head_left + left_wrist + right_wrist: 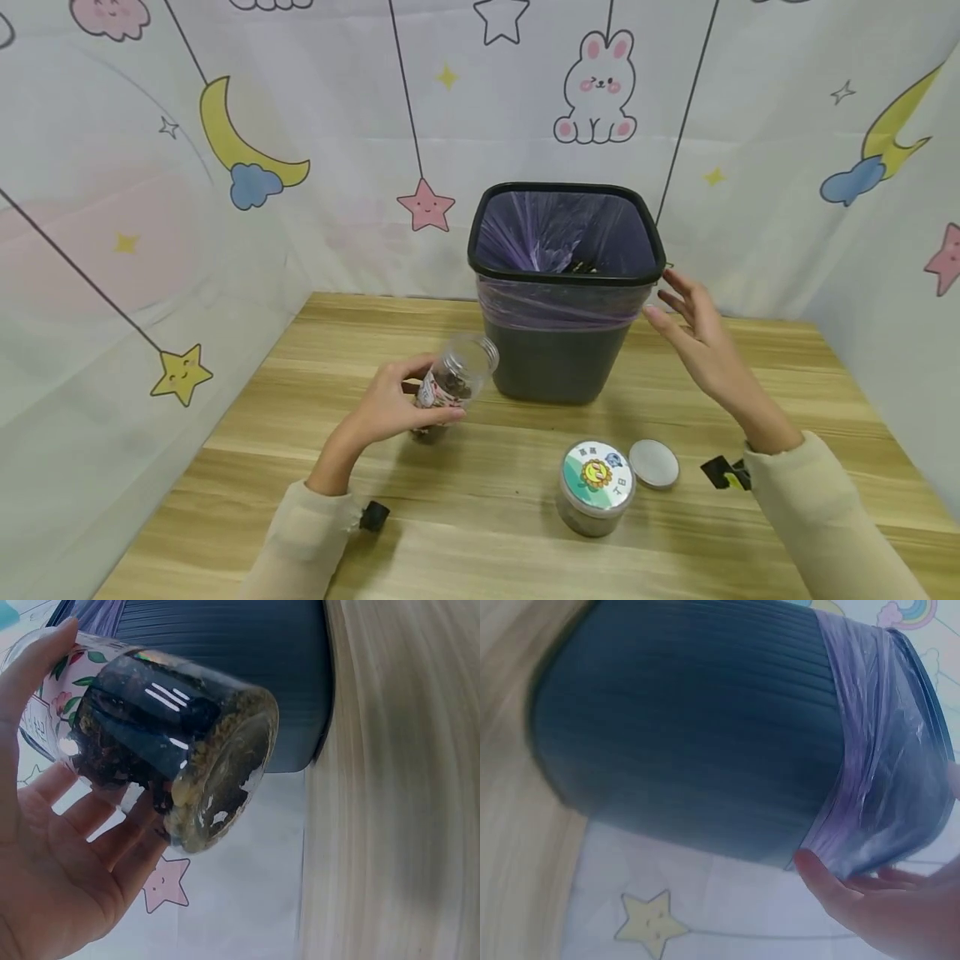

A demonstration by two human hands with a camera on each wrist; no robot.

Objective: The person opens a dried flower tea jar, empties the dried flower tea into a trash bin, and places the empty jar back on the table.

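My left hand (390,404) grips a clear jar (450,383) with a floral label, just left of the trash bin (555,358). The jar leans with its uncovered mouth toward the bin. Dark dried bits and paler pieces lie inside its lower part, plain in the left wrist view on the jar (172,742). Beside the bin's right rim is my right hand (697,333), fingers loosely bent and spread. Its thumb is close to the bin liner (862,750); whether it touches I cannot tell. Some dark scraps (581,267) show inside the bin.
In front of the bin stands a round tub (596,492) with a sunflower picture on its top. A silver disc-shaped lid (654,463) lies right beside it on the wooden table (480,533). A printed curtain (360,125) hangs behind and at both sides.
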